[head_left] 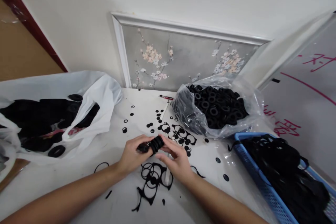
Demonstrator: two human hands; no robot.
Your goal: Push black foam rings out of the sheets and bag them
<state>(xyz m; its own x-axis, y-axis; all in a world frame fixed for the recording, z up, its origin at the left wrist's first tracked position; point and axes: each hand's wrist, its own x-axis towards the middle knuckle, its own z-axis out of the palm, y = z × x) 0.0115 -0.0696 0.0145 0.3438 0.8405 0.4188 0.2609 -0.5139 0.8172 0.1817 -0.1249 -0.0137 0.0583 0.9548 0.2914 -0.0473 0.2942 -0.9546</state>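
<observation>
A short stack of black rubber rings (156, 144) is held between my two hands above the white table (199, 189). My left hand (134, 152) is closed around its left end, where a dark loose piece shows by the thumb. Against the right end press the fingers of my right hand (177, 157), its thumb a little apart below. Under the hands lie cut-out black rubber scraps (150, 190) with round holes. More scraps (181, 133) and small black discs are strewn just beyond.
A clear plastic bag (181, 106) full of black rings stands at the back right. Along the right is a blue basket (252, 171) heaped with black scraps. At left lies a white plastic bag (105, 92) with black pieces. A framed flower picture (189, 56) leans behind.
</observation>
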